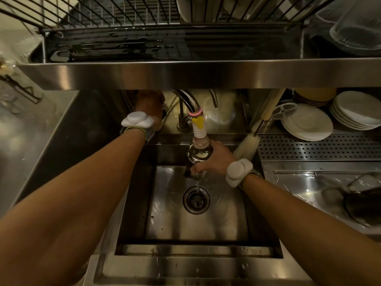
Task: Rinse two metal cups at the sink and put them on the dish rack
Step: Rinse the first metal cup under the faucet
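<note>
One shiny metal cup [198, 156] mid-rinse under white ribbed nozzle [199, 132], R hand [216, 159] wrapped round it. L hand [149, 109] grip: can't tell. Wire dish rack [165, 28]: no cups seen.

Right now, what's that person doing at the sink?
A person is rinsing a shiny metal cup. The right hand grips it just under the white ribbed tap nozzle, over the steel sink. Water trickles down toward the round drain. The left hand reaches back under the steel shelf, fingers hidden.
</note>
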Demonstrator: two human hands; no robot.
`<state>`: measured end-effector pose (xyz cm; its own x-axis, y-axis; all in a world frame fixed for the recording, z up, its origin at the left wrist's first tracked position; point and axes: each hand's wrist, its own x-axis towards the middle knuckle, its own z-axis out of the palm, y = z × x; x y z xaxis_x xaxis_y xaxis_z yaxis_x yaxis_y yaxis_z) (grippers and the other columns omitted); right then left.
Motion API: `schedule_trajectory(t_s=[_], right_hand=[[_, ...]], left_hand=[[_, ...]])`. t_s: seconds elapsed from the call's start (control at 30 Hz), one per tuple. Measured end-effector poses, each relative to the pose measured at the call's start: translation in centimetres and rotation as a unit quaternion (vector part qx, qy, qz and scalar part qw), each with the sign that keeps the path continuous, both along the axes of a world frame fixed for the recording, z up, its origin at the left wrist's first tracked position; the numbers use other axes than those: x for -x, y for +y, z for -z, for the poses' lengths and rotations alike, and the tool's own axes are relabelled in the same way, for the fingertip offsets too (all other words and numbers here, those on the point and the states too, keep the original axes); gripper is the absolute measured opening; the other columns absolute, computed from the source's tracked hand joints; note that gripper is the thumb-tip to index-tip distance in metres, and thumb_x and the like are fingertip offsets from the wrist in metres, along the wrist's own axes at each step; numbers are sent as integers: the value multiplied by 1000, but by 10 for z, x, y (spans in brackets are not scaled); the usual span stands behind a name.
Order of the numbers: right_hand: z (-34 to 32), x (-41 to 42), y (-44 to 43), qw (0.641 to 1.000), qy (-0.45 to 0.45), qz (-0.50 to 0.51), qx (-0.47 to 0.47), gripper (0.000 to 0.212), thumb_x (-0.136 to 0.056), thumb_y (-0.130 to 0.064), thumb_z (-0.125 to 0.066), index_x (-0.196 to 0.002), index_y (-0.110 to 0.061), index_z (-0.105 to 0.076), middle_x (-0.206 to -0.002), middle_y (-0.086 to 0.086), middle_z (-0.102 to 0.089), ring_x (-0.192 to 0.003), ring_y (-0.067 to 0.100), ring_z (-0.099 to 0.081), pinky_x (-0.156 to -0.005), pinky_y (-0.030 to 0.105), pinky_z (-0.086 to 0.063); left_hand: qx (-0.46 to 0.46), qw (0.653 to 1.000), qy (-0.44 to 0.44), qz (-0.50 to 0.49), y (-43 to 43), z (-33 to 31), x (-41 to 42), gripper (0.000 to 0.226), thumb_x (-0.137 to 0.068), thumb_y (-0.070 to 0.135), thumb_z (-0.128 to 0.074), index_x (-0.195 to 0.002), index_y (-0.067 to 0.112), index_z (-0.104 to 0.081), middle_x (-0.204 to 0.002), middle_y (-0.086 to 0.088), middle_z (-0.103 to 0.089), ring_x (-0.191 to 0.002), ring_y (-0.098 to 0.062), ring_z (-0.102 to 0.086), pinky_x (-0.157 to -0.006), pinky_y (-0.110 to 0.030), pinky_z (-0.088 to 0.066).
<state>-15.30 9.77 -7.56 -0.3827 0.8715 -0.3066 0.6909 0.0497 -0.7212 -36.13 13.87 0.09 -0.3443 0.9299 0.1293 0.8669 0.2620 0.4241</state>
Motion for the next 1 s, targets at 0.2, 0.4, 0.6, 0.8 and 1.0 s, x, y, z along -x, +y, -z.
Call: schedule_trajectory(t_s=[0.2,0.4,0.6,0.8,1.0], right_hand=[[-4,2,-5,1000,-24,-8,-5,94,-31,-69,-74,-115,-27,-59,-113,0,-66,-104,20,-62,-94,39,-52],[2,-4,-14,998,-21,-53,5,77,-40,-40,-89,-110,-23,-63,-106,-6,-67,-105,18,-61,-98,34,-49],[-1,-9,-26,996,-30,-68,45,92,-61,-10,-86,-140,-11,-39,-143,14,-32,-134,28,-34,-99,17,-30],[24,-4,-43,996,21,22,88,98,-64,-7,-84,-146,-8,-31,-141,13,-49,-127,28,-50,-107,36,-41],[4,-1,-37,984,99,79,122,77,-72,1,-73,-138,-6,-35,-125,11,-55,-103,17,-52,-84,28,-47]], left_hand=[[-37,995,75,56,-28,17,-7,53,-81,2,-52,-134,3,-48,-140,-29,-40,-132,-42,-37,-109,-43,-27],[201,943,-259,63,-80,43,-47,38,-94,44,-49,-121,19,-57,-112,-8,-66,-104,-29,-64,-80,-34,-49],[305,862,-404,14,-95,57,-72,41,-93,36,-55,-122,8,-58,-112,-20,-64,-72,-28,-65,-53,-35,-57],[203,830,-510,-96,-111,100,-73,33,-90,34,-60,-113,10,-57,-120,-17,-64,-91,-33,-68,-63,-44,-60],[165,854,-491,-47,-110,89,-85,33,-97,47,-39,-117,24,-52,-121,-10,-61,-102,-34,-64,-83,-53,-56]])
